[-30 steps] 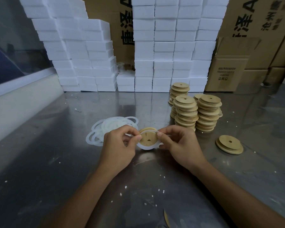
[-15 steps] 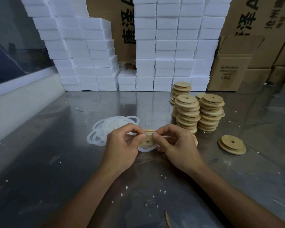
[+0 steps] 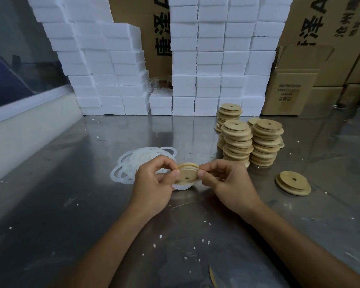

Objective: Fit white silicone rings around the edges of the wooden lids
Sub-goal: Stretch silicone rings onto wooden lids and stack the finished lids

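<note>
— What have you got in your hands?

— A wooden lid [image 3: 186, 176], tilted toward me above the metal table [image 3: 71, 204]. My left hand [image 3: 154, 183] pinches its left edge, thumb on the face. My right hand [image 3: 227, 183] pinches the right edge the same way.

— And the ring?

— The white ring [image 3: 182, 186] sits partly round the lid; it hangs loose under the near edge.

— Where are the others?

— The pile of rings [image 3: 137, 163] lies flat just behind my left hand. The stacks of lids [image 3: 252, 140] stand behind my right hand. One single lid [image 3: 293, 182] lies apart, further right.

— Behind them?

— White foam blocks [image 3: 206, 69] and cardboard boxes [image 3: 289, 92].
</note>
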Demonstrator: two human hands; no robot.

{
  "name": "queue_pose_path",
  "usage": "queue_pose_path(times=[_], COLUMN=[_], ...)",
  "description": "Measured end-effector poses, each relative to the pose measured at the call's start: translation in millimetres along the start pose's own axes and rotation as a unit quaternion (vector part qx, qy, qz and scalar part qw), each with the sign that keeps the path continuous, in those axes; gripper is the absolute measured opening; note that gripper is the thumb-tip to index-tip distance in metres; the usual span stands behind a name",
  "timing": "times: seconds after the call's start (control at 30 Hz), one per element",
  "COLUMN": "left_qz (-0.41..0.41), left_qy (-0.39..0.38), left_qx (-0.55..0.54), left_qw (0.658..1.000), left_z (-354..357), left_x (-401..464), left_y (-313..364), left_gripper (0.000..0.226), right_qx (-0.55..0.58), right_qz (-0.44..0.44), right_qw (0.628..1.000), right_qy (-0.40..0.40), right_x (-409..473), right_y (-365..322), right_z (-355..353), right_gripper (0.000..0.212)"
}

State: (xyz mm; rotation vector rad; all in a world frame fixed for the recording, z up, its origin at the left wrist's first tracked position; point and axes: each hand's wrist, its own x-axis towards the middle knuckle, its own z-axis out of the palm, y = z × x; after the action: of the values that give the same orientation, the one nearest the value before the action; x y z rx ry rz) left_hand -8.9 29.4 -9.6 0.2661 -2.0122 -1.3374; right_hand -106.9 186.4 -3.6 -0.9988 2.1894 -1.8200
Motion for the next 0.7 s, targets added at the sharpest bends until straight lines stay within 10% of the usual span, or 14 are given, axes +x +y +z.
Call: queue_pose_path(times=[0.7], left_qz=[0.075], left_qy=[-0.01], left_qx=[0.084], left_qw=[0.994], left_z=[2.8], left_x=[-0.2], left_y=[7.2], left_gripper=[0.027], right_qx=[-0.002], right_qz=[-0.01], right_qw=[1.0], right_qy=[0.008], right_x=[-2.5], right_y=[-11.4], right_z=[1.6], right_gripper=[0.009])
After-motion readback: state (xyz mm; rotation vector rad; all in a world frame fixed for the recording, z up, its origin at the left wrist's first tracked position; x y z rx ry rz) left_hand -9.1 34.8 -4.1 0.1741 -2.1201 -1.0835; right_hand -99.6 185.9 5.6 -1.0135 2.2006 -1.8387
